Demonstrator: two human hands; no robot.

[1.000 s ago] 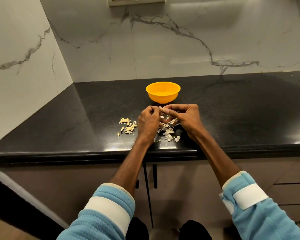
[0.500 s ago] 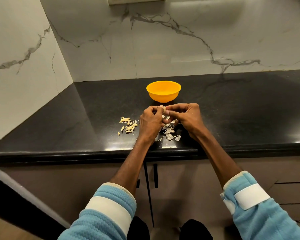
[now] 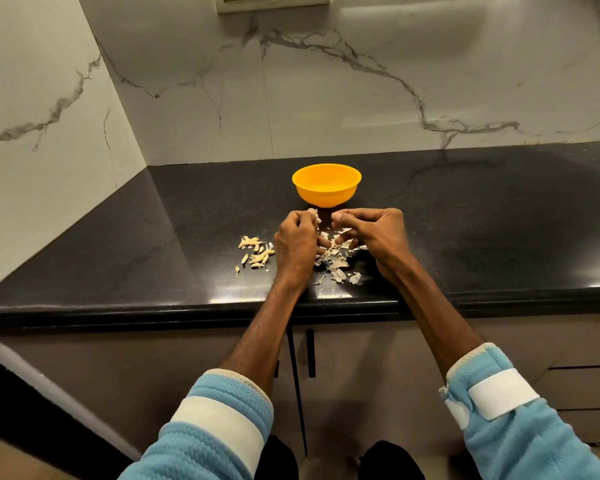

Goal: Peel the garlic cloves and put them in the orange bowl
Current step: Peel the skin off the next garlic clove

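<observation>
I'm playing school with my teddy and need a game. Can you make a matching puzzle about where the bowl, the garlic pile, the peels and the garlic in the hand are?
Things:
1. orange bowl
2. pile of cloves
3. loose peels
4. single clove

Places:
A. pinched by the left hand
B. on the counter, between the left hand and the right hand
C. farther back than both hands
D. left of the left hand

Pairs: 1-C, 2-D, 3-B, 4-A
</observation>
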